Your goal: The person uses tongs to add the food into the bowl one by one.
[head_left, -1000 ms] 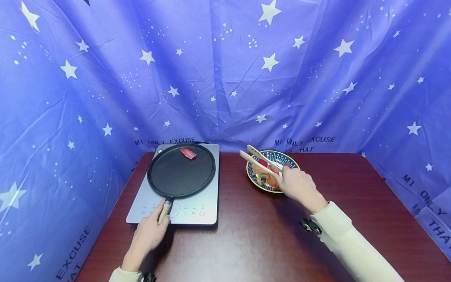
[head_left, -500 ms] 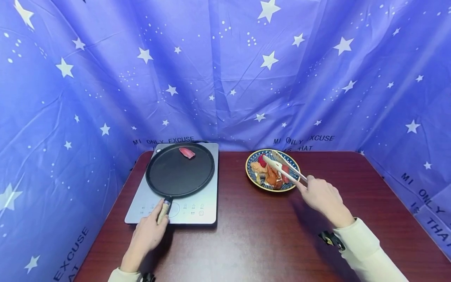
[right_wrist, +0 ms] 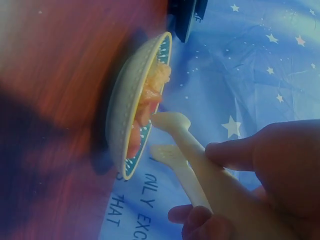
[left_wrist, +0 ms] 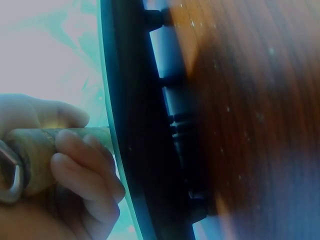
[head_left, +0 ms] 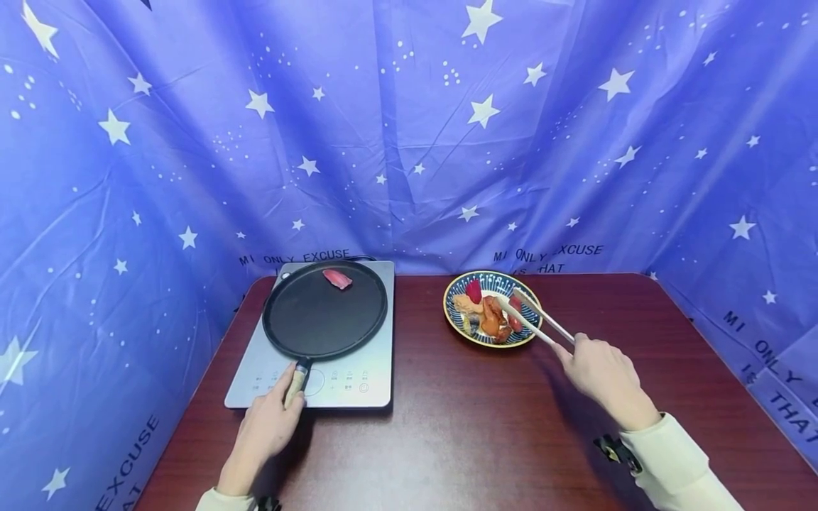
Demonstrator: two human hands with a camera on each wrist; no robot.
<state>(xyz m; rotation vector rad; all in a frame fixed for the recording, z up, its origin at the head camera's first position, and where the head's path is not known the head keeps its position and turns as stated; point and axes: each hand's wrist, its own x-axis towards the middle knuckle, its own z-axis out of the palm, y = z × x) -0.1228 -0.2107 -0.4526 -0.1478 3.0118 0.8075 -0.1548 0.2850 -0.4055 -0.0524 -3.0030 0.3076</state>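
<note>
My left hand [head_left: 271, 420] grips the wooden handle [left_wrist: 37, 150] of a flat black pan [head_left: 326, 312], its fingers curled round it. One pink-red slice of meat or fish [head_left: 337, 279] lies near the pan's far rim. In my right hand [head_left: 603, 372] is a pair of pale tongs [right_wrist: 195, 160], pinched between thumb and fingers with the arms apart. Their tips are over the right part of a blue patterned plate [head_left: 455, 330], on either side of a red piece [head_left: 515, 314]; whether they touch it I cannot tell. Brown pieces [head_left: 492, 317] and a dark red piece [head_left: 473, 291] share the plate.
The pan stands on a silver induction cooker [head_left: 373, 369] at the left of the dark red wooden table [head_left: 447, 426]. A blue star-patterned curtain [head_left: 409, 142] hangs close behind the table and along both sides. The cooker's near edge overhangs the tabletop on short feet.
My right hand has drawn back toward me and to the right. The tong tips have moved from above the plate's far left down to its right part. The left hand stays on the handle.
</note>
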